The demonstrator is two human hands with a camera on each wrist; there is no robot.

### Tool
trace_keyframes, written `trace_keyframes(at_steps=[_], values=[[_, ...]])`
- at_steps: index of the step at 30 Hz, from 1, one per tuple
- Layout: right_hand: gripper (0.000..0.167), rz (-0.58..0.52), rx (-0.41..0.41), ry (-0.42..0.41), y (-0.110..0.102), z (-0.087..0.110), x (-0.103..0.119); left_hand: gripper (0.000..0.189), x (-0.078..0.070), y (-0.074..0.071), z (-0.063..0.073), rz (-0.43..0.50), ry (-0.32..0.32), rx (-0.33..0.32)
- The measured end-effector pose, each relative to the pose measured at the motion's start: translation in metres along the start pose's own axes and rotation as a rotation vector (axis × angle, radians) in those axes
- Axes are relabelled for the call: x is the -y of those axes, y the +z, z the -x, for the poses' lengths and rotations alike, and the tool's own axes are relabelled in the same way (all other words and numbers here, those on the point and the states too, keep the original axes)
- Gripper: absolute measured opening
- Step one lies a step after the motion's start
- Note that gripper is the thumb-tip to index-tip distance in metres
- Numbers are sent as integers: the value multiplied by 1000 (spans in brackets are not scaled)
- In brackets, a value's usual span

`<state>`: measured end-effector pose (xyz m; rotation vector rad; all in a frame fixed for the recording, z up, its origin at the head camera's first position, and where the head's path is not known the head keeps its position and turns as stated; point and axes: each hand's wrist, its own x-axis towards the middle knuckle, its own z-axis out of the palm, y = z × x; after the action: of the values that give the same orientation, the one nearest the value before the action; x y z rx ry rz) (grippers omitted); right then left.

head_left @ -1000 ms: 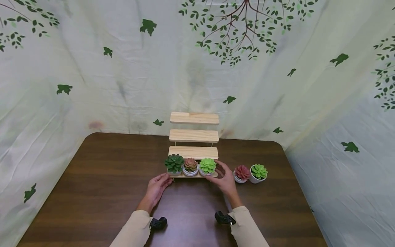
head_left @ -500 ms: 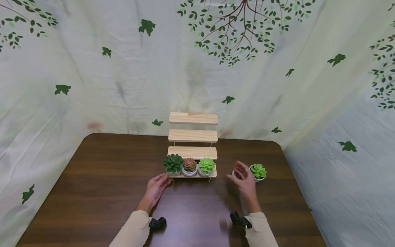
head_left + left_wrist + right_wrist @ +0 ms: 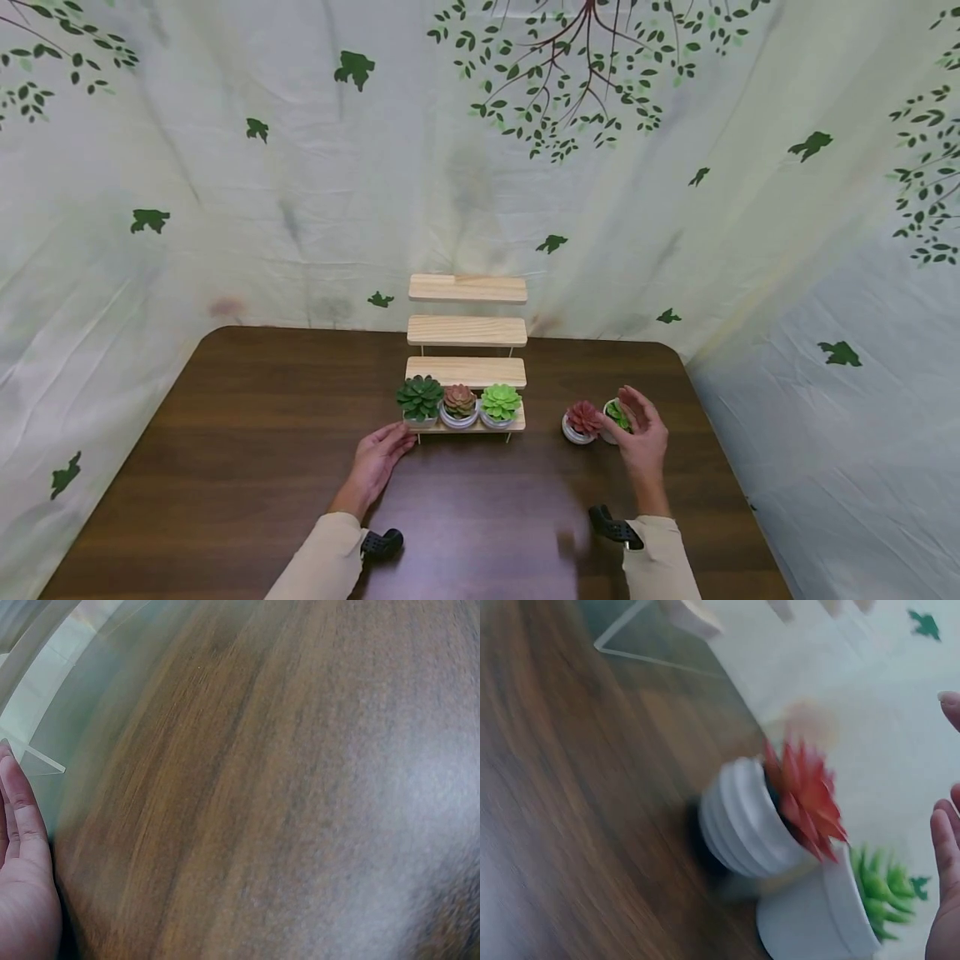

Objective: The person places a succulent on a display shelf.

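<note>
Leaf-print cloth [image 3: 300, 208] walls back & both sides. Brown worktop's L edge, then a wide stretch of worktop [image 3: 262, 433] to my L hand [image 3: 372, 467], fingers near-straight at lower L corner of tiered stand [image 3: 467, 332]; can't tell if gripping. 3 potted succulents [image 3: 459, 402] on bottom tier. More worktop, then red succulent [image 3: 583, 418] just beside green one [image 3: 617, 413]; my R hand [image 3: 645, 437] hovers w/ fingers spread, holding nothing, near R edge.

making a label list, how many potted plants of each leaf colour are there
dark green plant: 1
brownish-red plant: 1
red plant: 1
light green plants: 2
total: 5
</note>
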<state>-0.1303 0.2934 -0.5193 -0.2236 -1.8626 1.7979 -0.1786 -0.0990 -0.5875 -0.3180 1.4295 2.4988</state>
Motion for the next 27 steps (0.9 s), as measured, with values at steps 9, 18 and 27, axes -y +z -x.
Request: trace_keyframes(at_steps=[9, 18, 27], values=[[65, 86, -67, 32, -18, -1, 19, 9, 2, -3, 2, 5, 85, 104], [77, 122, -77, 123, -40, -6, -22, 9, 2, -2, 0, -28, 26, 39], [86, 132, 18, 259, -46, -2, -48, 18, 0, -2, 2, -13, 18, 31]])
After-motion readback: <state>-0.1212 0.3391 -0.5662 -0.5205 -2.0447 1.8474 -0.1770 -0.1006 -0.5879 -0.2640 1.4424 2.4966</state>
